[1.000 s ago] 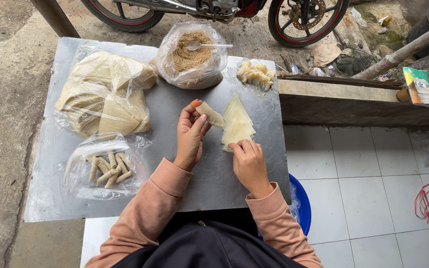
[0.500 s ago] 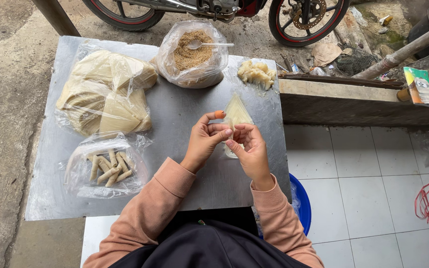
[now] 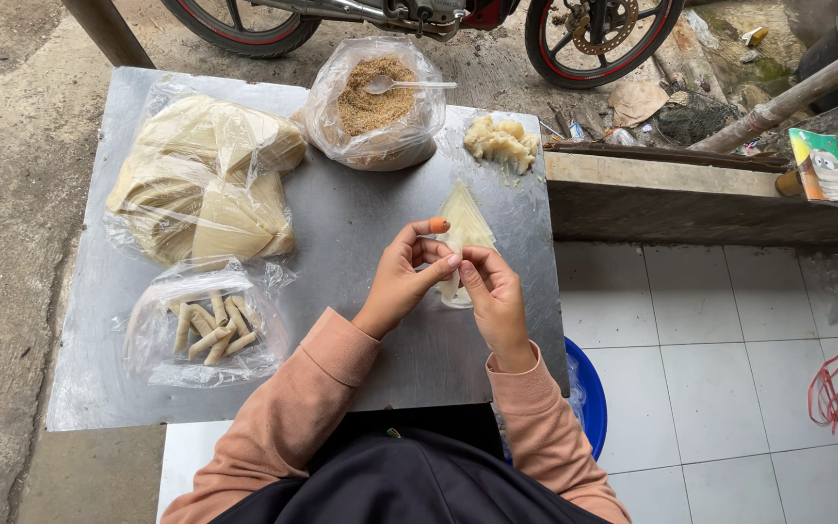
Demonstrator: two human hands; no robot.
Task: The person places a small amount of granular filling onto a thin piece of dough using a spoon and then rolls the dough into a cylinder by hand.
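metal table (image 3: 361, 243) | outdoors (motorcycle wheels (image 3: 601, 34) behind) | white tiled floor (image 3: 729, 369)

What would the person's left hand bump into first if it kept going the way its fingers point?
Probably the pale triangular wrapper sheet its fingers already touch; the left hand points up-right, towards the right hand.

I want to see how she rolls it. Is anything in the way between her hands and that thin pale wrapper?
Nothing visible. The left hand and right hand both already pinch the near end of the wrapper on the metal table.
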